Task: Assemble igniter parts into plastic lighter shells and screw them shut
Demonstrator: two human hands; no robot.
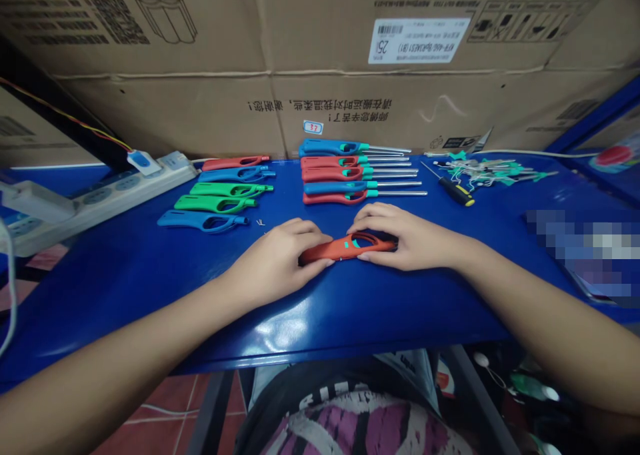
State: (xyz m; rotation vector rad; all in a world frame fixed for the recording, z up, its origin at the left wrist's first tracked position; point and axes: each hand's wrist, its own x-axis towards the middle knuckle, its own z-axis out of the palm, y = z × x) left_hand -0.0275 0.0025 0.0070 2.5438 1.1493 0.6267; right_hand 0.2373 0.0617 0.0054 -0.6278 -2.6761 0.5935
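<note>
An orange-red plastic lighter handle with teal inserts [340, 248] lay across the near middle of the glossy blue counter [320, 328], its long axis left to right, looped trigger end rightward. The left hand [280, 258] pinched its solid end; the right hand's [420, 242] partly closed fingers gripped the loop end, hiding the tip. Beyond, red and blue lighters with metal rods [333, 174] looked assembled; at left, five rodless coloured handles [200, 203] seemed unfitted, as did loose teal-and-white wired parts [500, 170] at right.
</note>
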